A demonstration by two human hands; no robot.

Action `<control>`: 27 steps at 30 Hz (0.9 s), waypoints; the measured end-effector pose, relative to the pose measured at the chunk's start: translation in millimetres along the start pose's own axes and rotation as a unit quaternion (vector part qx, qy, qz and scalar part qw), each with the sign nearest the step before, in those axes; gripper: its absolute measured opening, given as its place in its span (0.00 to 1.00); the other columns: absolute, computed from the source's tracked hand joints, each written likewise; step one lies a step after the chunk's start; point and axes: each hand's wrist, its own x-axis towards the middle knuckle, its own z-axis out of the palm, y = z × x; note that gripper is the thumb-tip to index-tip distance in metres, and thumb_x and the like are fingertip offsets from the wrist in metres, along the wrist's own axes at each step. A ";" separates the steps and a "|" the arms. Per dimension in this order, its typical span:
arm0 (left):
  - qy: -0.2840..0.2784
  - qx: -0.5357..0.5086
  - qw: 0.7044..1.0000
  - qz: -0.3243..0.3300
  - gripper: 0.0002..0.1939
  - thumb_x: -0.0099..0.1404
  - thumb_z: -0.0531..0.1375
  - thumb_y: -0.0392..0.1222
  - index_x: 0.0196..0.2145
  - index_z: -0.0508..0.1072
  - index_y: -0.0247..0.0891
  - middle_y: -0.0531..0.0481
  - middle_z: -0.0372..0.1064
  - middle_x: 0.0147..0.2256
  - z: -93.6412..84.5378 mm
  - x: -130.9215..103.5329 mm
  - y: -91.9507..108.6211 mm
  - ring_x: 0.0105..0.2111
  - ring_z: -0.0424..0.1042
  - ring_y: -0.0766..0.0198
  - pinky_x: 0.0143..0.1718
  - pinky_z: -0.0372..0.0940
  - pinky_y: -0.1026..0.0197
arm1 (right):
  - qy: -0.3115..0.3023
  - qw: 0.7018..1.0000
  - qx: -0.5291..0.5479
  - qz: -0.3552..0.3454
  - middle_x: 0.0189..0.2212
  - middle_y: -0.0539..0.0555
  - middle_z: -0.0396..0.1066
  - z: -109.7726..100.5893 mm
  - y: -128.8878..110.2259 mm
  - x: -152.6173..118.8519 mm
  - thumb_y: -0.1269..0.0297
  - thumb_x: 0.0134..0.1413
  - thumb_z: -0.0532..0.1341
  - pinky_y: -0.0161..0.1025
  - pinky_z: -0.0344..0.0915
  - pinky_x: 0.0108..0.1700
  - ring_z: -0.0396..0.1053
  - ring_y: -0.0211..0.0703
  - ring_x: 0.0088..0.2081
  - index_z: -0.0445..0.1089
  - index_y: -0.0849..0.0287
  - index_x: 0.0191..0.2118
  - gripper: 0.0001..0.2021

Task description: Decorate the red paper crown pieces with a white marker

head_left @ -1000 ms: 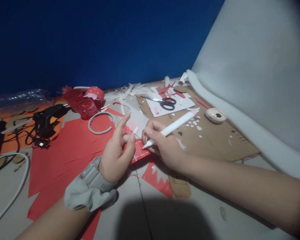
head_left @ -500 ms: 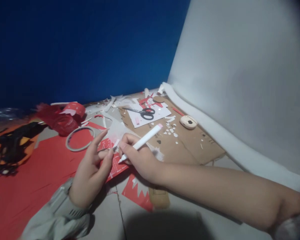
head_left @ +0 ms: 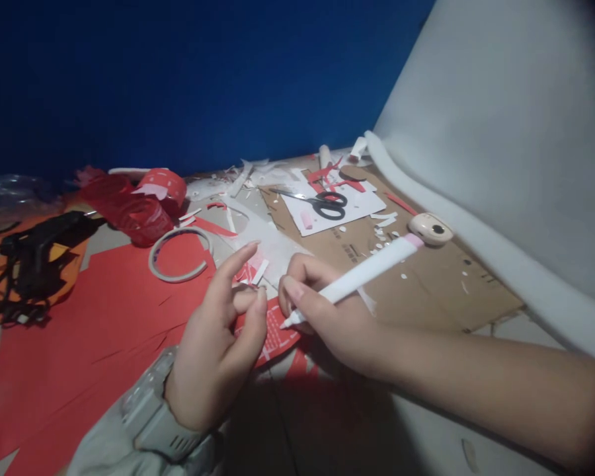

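In my right hand (head_left: 340, 324) is a white marker (head_left: 377, 268) with a pink end, gripped like a pen. Its uncovered tip points down at a red paper piece (head_left: 277, 340) with white printed marks, very near its surface; contact is hard to tell. My left hand (head_left: 218, 350), a grey watch on its wrist, pinches a small white paper strip (head_left: 261, 272) between thumb and a bent finger, while the index finger points up. The lower end of the strip is hidden by the fingertips. The red piece lies under and between both hands.
Black-handled scissors (head_left: 330, 205) rest on white paper over cardboard (head_left: 426, 291), among paper scraps. A cream rounded gadget (head_left: 430, 229) sits at the right. On the left are a tape roll (head_left: 178, 274), red sheets (head_left: 104, 311), red ribbon (head_left: 146, 218) and a black glue gun (head_left: 39, 254).
The view has shifted, so things sit further right. My right hand has drawn away from the white strip with the marker, and the strip stays in my left fingers.
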 end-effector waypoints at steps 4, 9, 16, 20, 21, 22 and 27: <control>-0.010 0.005 1.000 0.011 0.26 0.71 0.50 0.34 0.64 0.52 0.45 0.62 0.51 0.20 -0.6 1.4 -1.5 0.18 0.49 0.73 0.21 0.49 0.68 | -0.006 1.000 -0.004 -0.006 0.21 0.44 0.55 -0.5 2.5 1.1 0.63 0.64 0.56 0.35 0.53 0.29 0.53 0.33 0.24 0.58 0.57 0.26 0.15; -0.013 0.001 1.000 0.020 0.26 0.72 0.50 0.34 0.64 0.51 0.44 0.63 0.52 0.20 0.3 2.0 -0.7 0.18 0.49 0.72 0.21 0.47 0.67 | -0.013 1.000 -0.010 -0.014 0.21 0.43 0.55 -1.4 5.3 0.9 0.62 0.65 0.55 0.35 0.52 0.28 0.52 0.32 0.24 0.58 0.58 0.26 0.15; -0.017 -0.008 1.000 0.017 0.26 0.71 0.50 0.34 0.64 0.52 0.43 0.62 0.53 0.21 -0.9 0.0 -0.6 0.18 0.52 0.72 0.23 0.50 0.67 | -0.021 1.000 -0.016 -0.007 0.21 0.43 0.55 -2.3 6.3 0.6 0.62 0.66 0.55 0.34 0.51 0.27 0.52 0.31 0.22 0.58 0.58 0.27 0.15; -0.008 0.001 1.000 0.017 0.26 0.71 0.51 0.34 0.64 0.52 0.43 0.63 0.54 0.20 -0.6 0.7 -1.0 0.18 0.51 0.72 0.23 0.51 0.67 | -0.026 1.000 0.006 0.005 0.21 0.43 0.55 -2.4 6.4 1.5 0.62 0.65 0.56 0.34 0.50 0.26 0.52 0.31 0.22 0.58 0.58 0.26 0.15; -0.007 0.003 1.000 0.018 0.26 0.71 0.51 0.33 0.64 0.52 0.43 0.63 0.53 0.20 -0.5 1.2 -0.9 0.18 0.50 0.72 0.23 0.51 0.67 | -0.024 1.000 0.012 0.007 0.21 0.43 0.56 -2.5 6.4 1.5 0.61 0.65 0.56 0.34 0.50 0.26 0.52 0.31 0.21 0.58 0.58 0.26 0.16; -0.007 0.004 1.000 0.022 0.26 0.71 0.51 0.33 0.64 0.52 0.43 0.64 0.53 0.20 -0.5 1.7 -0.8 0.17 0.50 0.72 0.24 0.52 0.67 | -0.022 1.000 0.017 0.007 0.21 0.43 0.56 -2.5 6.5 1.3 0.61 0.65 0.57 0.34 0.50 0.26 0.51 0.31 0.21 0.58 0.58 0.26 0.16; 0.000 0.014 1.000 0.025 0.25 0.71 0.51 0.33 0.64 0.52 0.42 0.64 0.53 0.20 -1.4 2.3 -0.6 0.18 0.51 0.72 0.24 0.52 0.67 | -0.019 0.999 0.027 0.006 0.21 0.43 0.57 -2.1 7.0 -2.0 0.58 0.65 0.57 0.34 0.49 0.24 0.52 0.31 0.21 0.58 0.57 0.26 0.16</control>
